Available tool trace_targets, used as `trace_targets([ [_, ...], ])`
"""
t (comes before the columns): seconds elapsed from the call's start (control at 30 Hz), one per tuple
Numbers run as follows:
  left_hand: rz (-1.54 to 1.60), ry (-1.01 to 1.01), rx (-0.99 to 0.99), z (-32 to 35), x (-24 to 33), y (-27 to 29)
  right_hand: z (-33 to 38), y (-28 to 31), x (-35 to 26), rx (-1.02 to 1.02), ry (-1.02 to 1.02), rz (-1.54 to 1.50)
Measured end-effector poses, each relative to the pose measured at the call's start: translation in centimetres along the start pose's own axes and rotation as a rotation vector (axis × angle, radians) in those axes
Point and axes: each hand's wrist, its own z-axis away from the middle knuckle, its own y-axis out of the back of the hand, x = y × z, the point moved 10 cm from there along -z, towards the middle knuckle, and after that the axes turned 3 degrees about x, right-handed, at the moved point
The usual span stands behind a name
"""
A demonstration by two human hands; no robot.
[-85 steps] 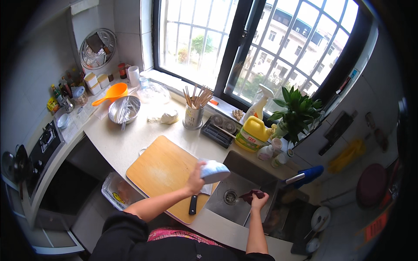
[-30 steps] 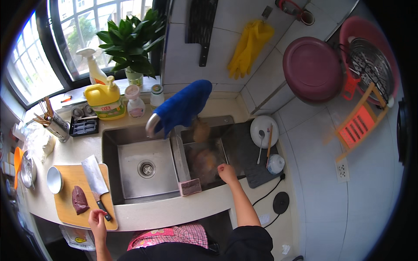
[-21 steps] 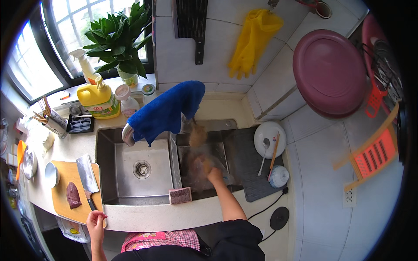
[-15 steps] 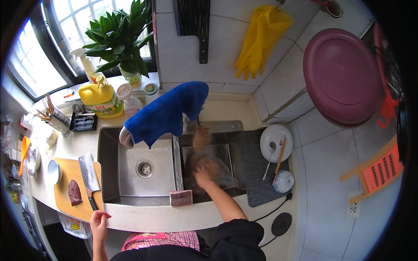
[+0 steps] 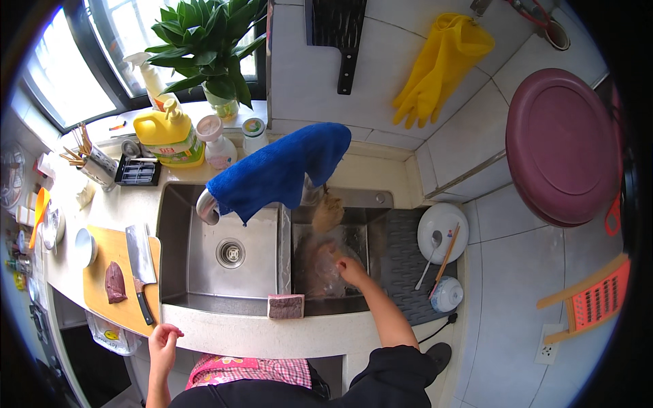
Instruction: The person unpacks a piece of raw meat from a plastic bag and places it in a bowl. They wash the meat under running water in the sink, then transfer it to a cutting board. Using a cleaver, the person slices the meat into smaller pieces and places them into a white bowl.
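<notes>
Over the right sink basin, my right hand has its fingers closed on what looks like a clear plastic bag. Something pinkish-brown is in or under the bag, blurred by haze in the basin. My left hand hangs at the counter's front edge, fingers curled together, with nothing visible in it. Nearest to it is the wooden cutting board, which carries a cleaver and a piece of dark red meat. A white bowl rests at the board's left edge.
A blue cloth drapes over the faucet between the basins. A brownish sponge sits on the sink's front rim. Right of the sink, a grey mat bears a white plate, a spoon, chopsticks and a bowl. Bottles stand behind the left basin.
My right hand has shifted right and slightly up in the basin, drawing the plastic along with it. The left hand stays curled by the board. The whole view has shifted a little.
</notes>
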Motion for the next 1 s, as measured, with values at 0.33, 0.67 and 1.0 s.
trace_targets([
  [0.33, -0.013, -0.005, -0.07, 0.0, 0.5, -1.8, 0.4, -8.2, -1.5, 0.112, -0.081, 0.488],
  [0.67, -0.02, 0.021, -0.078, 0.7, -1.0, -0.8, 2.2, 10.0, -6.3, 0.295, 0.027, 0.042],
  [1.0, -0.03, 0.02, -0.107, 1.3, -2.0, -0.8, 1.7, 4.6, -12.8, -0.105, 0.086, 0.14],
])
